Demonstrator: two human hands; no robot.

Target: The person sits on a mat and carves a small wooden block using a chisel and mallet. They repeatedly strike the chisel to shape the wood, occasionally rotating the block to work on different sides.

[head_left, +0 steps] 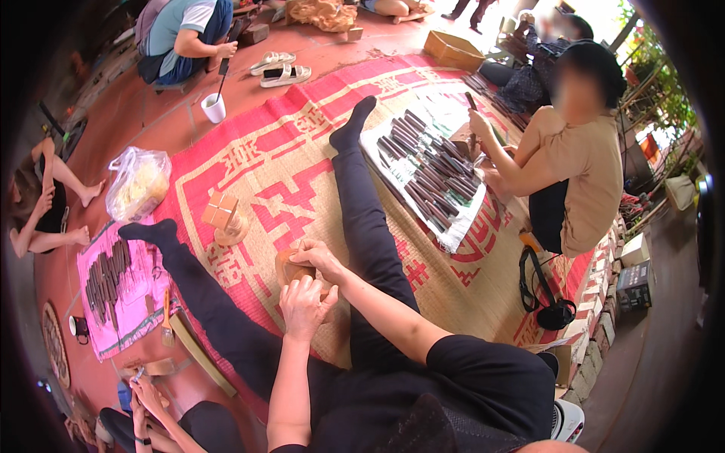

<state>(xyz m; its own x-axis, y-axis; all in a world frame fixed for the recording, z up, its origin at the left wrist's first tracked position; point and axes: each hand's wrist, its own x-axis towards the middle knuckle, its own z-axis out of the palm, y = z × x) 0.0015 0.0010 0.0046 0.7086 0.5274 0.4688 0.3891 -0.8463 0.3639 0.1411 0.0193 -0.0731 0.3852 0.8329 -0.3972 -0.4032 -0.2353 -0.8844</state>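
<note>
Between my outstretched legs, a brown, rounded, wooden-looking piece [284, 266] is held over the woven mat [260, 177]. My right hand [321, 260] grips its upper right side, thumb and fingers closed. My left hand [306, 306] is closed at its near edge, knuckles up, just below the right one. Both hands cover much of the piece, so its full shape is hidden. Farther off to the left, a tan box-like block [220, 209] stands beside a pale brown rounded object [232, 229] on the mat.
Dark sticks [430, 162] lie in rows on a white cloth to the right, beside a seated person [585, 166]. Left are a pink cloth [143, 287] with dark pieces, a brush [167, 325] and a plastic bag [138, 185]. A black strap [529, 279] lies right.
</note>
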